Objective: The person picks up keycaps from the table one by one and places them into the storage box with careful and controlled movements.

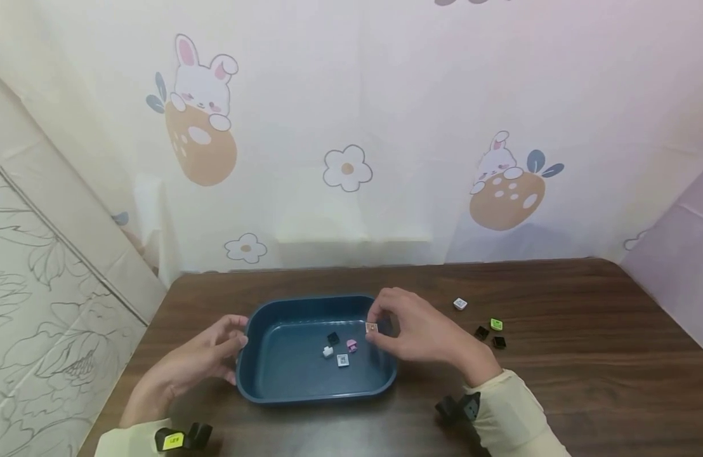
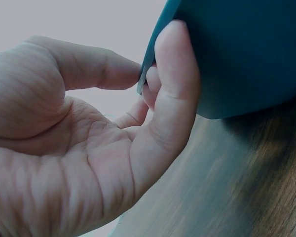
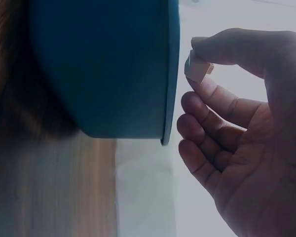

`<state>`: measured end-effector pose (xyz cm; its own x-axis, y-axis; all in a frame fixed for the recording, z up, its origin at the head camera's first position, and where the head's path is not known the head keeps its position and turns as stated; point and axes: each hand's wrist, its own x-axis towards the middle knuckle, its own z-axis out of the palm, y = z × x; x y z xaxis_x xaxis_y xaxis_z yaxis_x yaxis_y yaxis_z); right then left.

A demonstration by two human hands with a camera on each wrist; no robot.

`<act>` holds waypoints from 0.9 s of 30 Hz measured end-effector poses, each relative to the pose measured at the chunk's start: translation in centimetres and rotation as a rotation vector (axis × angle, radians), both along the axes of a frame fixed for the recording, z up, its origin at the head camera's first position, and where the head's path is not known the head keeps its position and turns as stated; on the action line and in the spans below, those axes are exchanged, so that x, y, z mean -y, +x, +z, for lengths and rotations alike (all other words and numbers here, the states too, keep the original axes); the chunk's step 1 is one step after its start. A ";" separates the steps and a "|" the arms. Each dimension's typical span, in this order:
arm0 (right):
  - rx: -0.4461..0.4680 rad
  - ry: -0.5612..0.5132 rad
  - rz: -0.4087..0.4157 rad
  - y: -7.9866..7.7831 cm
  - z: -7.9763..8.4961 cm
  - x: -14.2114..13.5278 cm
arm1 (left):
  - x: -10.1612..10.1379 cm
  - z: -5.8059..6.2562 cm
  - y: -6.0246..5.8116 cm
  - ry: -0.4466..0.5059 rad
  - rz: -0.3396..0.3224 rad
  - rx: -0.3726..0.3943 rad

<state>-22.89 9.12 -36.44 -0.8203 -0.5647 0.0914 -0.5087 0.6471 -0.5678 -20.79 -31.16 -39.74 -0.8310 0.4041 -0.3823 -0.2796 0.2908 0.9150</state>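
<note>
A dark blue tray (image 1: 260,384) stands on the table with several small pieces in it: a black one (image 1: 333,338), a pink one (image 1: 351,345), a white knobbly one (image 1: 327,351) and a white square one (image 1: 342,360). At its left end my left hand (image 1: 205,355) grips the rim, thumb on one side and fingers on the other. Over the right end, my right hand (image 1: 417,327) pinches a small pale square piece (image 1: 372,327) between thumb and index finger. The right wrist view shows a nub on this piece (image 3: 197,68); its other fingers are bent loosely.
Right of the tray, on the wooden table (image 1: 585,368), lie a white piece (image 1: 460,304), a green piece (image 1: 497,324) and two dark pieces (image 1: 499,343). Behind the table hangs a patterned cloth (image 1: 397,209).
</note>
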 end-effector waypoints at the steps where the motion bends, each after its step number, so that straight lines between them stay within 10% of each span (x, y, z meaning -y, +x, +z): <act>1: 0.000 0.000 0.001 0.0 0.0 0.1 | 0.0 0.0 0.0 0.001 0.001 0.001; 27: 0.028 0.028 0.025 -0.4 -0.5 1.9 | -0.1 0.0 0.0 -0.007 0.014 0.000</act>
